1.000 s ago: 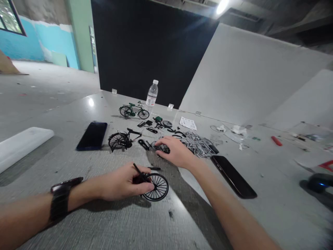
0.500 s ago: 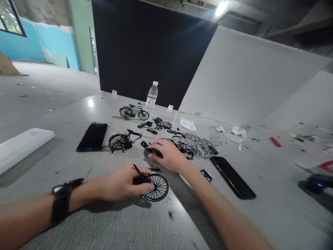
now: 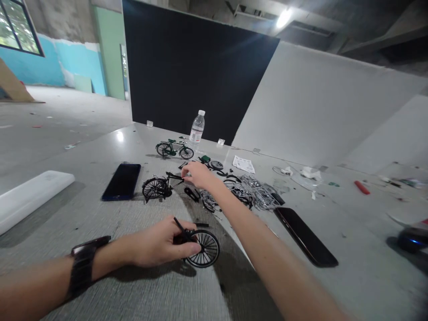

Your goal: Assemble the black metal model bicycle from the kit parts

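My left hand (image 3: 160, 244) pinches a black spoked model wheel with a fork (image 3: 202, 246), holding it against the grey table. My right hand (image 3: 198, 174) is stretched far forward over a scatter of small black parts (image 3: 192, 194), fingers curled just right of a half-built black model bicycle (image 3: 159, 185). Whether it grips a part is hidden. A finished green model bicycle (image 3: 174, 149) stands further back, next to a water bottle (image 3: 196, 127).
A dark phone (image 3: 121, 181) lies at the left, another phone (image 3: 306, 236) at the right. Clear plastic part frames (image 3: 259, 192), an instruction sheet (image 3: 243, 164), torn bags (image 3: 306, 174) and a red tool (image 3: 361, 187) lie to the right. A white slab (image 3: 30, 195) sits far left.
My right hand left the parts near the middle of the table and reached forward toward the black bicycle frame. The left hand kept its hold on the wheel.
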Demonstrator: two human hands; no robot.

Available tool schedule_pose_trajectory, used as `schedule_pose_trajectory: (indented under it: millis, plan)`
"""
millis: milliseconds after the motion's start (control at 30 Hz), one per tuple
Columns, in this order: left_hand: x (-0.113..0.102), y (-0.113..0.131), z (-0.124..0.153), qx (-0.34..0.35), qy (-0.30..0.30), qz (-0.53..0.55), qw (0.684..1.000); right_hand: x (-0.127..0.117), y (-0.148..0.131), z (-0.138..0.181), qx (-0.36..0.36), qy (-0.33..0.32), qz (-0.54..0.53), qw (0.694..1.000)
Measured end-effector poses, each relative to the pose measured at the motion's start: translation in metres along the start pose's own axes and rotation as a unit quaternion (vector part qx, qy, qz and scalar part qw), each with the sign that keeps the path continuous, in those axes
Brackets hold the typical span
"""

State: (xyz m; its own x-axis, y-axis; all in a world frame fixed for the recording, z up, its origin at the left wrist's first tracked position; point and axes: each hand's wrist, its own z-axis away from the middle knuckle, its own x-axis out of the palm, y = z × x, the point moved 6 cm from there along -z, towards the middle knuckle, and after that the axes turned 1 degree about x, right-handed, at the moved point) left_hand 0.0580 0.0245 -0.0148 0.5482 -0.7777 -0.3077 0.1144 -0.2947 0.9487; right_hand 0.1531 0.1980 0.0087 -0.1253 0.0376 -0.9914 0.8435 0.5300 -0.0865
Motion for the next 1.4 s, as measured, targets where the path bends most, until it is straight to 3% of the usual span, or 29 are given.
schedule_pose_trajectory:
  millis: [900,1133,1400]
  plan:
    - [-0.002,0.003,-0.001,0.015,0.013,-0.029,0.999,0.012,0.006,-0.01,0.008,-0.047,-0.053,0.997]
    - [-0.002,0.005,0.0,0.014,0.011,-0.035,0.999,0.002,0.015,-0.013,0.035,-0.006,-0.046,0.998]
    - [-0.002,0.005,-0.001,0.012,0.011,-0.021,1.0,0.015,0.016,-0.024,0.017,-0.021,-0.033,0.999]
